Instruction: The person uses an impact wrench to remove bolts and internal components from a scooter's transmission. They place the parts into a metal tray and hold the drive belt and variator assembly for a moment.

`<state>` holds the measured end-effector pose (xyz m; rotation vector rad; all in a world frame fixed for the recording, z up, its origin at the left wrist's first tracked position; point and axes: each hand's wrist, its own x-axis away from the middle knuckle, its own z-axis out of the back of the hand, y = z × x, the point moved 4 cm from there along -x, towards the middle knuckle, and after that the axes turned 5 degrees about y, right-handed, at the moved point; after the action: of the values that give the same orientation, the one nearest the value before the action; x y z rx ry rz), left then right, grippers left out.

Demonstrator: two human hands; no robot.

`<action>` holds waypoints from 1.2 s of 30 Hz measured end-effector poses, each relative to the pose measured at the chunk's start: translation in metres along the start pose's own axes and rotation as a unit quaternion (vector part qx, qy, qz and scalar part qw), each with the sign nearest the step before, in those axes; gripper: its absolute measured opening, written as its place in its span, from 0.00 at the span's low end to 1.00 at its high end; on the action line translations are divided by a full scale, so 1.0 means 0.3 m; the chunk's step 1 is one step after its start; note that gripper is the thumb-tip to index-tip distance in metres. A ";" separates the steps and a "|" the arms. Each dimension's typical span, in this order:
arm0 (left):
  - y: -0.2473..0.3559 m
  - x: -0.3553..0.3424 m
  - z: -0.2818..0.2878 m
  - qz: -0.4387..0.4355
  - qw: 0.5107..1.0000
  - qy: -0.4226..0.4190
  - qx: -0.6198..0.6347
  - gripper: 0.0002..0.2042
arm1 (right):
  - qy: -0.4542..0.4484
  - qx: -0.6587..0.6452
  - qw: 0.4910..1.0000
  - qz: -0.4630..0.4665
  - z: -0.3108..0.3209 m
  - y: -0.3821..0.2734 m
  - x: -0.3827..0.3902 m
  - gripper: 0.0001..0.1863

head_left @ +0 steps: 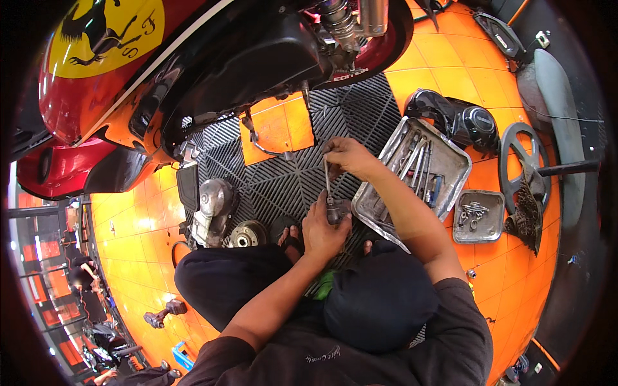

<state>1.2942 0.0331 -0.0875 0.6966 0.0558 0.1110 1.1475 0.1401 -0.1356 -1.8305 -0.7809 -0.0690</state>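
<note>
My left hand (322, 228) is closed round a small dark grey metal part (337, 210), held low in front of me between my knees. Just above it, my right hand (347, 156) grips the upper end of a slim silver wrench (328, 175), whose lower end is at the top of that part. A metal tray of wrenches and sockets (460, 172) lies just to the right of my hands. A silver engine casing (211, 204) and a round metal hub with a central hole (248, 235) rest to the left on the black rubber mat (264, 199).
A red and black motorbike (199, 83) stands ahead. Right: black plastic housing (450, 119), small parts tray (492, 212), grey wheel (518, 145), wall. Left: cordless tool (166, 312) on orange tiles (135, 244); two other people (84, 276) at the far left.
</note>
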 end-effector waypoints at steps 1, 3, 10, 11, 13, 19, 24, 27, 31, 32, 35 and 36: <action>-0.005 -0.002 -0.003 -0.011 1.000 0.019 0.012 0.35 | -0.001 0.000 1.000 0.003 -0.004 0.004 0.008 0.10; -0.091 -0.065 -0.025 0.172 0.970 -0.109 0.132 0.26 | 0.022 0.026 0.999 0.023 -0.010 0.023 0.026 0.18; -0.154 -0.194 -0.112 0.259 0.862 -0.208 0.384 0.19 | 0.142 0.440 0.886 -0.033 0.081 0.096 0.310 0.34; -0.136 -0.200 -0.125 0.249 0.861 -0.206 0.392 0.18 | 0.116 0.505 0.855 -0.024 0.149 0.087 0.383 0.35; -0.119 -0.196 -0.136 0.270 0.844 -0.209 0.413 0.18 | 0.092 0.593 0.798 -0.057 0.203 -0.002 0.517 0.35; -0.170 -0.171 -0.104 0.287 0.809 -0.141 0.493 0.13 | 0.143 0.813 0.552 -0.115 0.101 -0.430 0.799 0.31; 0.074 -0.143 0.096 0.305 0.731 -0.094 0.603 0.11 | 0.004 0.747 0.659 0.087 -0.045 -0.153 0.721 0.65; 0.139 -0.202 0.255 0.254 0.721 -0.073 0.641 0.10 | 0.054 0.570 0.808 0.137 -0.291 -0.092 0.640 0.58; 0.160 -0.349 0.374 0.232 0.717 -0.122 0.646 0.14 | 0.211 0.323 0.838 0.385 -0.304 -0.094 0.484 0.47; 0.186 -0.357 0.414 0.249 0.730 -0.160 0.616 0.13 | 0.244 0.305 0.827 0.405 -0.339 -0.126 0.503 0.44; 0.240 -0.405 0.414 0.211 0.805 -0.185 0.523 0.11 | 0.321 0.201 0.792 0.479 -0.346 -0.181 0.512 0.30; 0.276 -0.395 0.417 0.183 0.816 -0.186 0.515 0.11 | 0.339 0.186 0.792 0.473 -0.334 -0.191 0.523 0.27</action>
<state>1.1807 0.0022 0.0633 1.8114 -0.4350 0.3241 1.2708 0.1398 0.0154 -1.4594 0.6302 0.0758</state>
